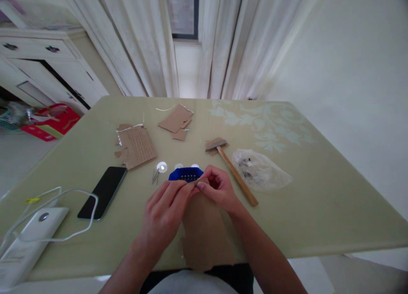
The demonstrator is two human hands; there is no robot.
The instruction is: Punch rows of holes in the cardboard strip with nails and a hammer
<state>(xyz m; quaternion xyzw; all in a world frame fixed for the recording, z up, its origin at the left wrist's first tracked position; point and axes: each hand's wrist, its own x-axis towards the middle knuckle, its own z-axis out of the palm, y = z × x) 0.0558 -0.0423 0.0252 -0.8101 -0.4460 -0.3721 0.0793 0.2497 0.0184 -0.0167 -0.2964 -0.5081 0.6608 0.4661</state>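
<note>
I have both hands at the near middle of the pale green surface, fingertips meeting over the far edge of a brown corrugated cardboard strip. My left hand pinches that edge between thumb and forefinger; my right hand closes on it from the other side, fingers curled. Whether a small item sits between the fingertips, I cannot tell.

The strip runs from the fingertips back toward my body and hangs past the near edge of the surface. I judge it light, stiff along its length, easily creased across it, and torn ragged at the near left corner. It is dry and matte, so a plain pinch at the edge should hold without slipping; a firm squeeze would crush the flutes.

Just beyond the fingertips, touching or nearly touching the strip, sits a small blue plastic holder with a row of dark dots on its face. I judge it rigid and light, best taken by its sides.

Also noted:
- wooden-handled hammer, to the right of my hands
- clear plastic bag with small dark parts, beyond the hammer
- black smartphone, to the left
- white power bank with white cable, near left
- torn cardboard pieces, farther back
</note>
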